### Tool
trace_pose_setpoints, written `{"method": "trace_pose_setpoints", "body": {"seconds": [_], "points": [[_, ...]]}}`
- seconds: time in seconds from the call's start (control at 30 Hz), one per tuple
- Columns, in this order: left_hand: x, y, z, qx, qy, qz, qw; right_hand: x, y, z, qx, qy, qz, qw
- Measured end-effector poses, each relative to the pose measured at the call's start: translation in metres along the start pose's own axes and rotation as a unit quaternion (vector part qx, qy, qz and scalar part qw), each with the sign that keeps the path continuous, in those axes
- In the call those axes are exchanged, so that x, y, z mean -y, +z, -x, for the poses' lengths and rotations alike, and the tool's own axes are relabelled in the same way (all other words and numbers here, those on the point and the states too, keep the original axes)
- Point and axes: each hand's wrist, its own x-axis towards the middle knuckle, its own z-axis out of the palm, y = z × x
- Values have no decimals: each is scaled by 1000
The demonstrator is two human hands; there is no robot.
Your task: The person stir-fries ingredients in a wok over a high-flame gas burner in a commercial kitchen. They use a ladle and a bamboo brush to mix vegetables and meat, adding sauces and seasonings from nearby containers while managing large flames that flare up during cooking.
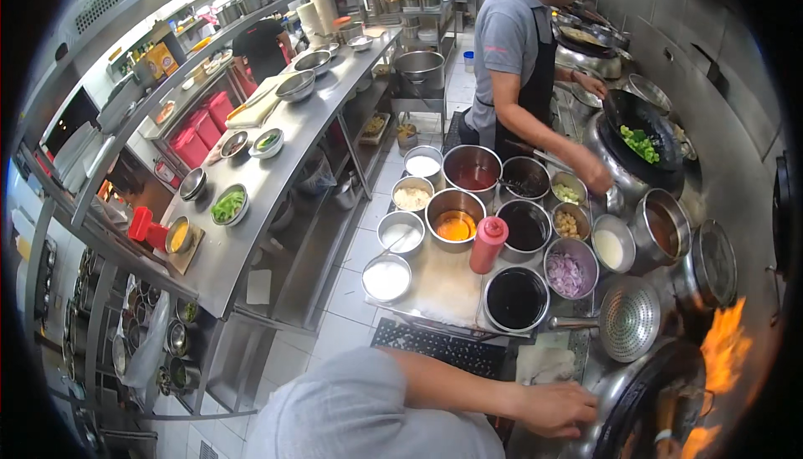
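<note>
My left hand (558,409) reaches palm down beside the steel rim of the burner (605,390), fingers loosely bent and a little apart. Nothing shows between them. At the bottom right edge, part of my right hand (669,449) appears around a wooden handle (667,412); most of that hand is cut off. The handle slants over a dark wok (633,424), whose contents are hard to make out. Flames (724,349) rise at its far side. A perforated steel strainer (629,319) lies beyond my left hand, near a folded pale cloth (544,362).
A co-worker (517,51) tends another wok (646,126) holding green vegetables. Between us stand steel pots of sauces, chopped red onion (572,271) and a red squeeze bottle (489,244). A long steel counter (276,176) with bowls runs left. A black mat (439,346) covers some floor.
</note>
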Motion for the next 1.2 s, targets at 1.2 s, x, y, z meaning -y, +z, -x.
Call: {"method": "trace_pose_setpoints", "body": {"seconds": [1.2], "points": [[-29, 11, -68, 103, -47, -115, 987, -51, -33, 112, 9, 188, 165, 968]]}}
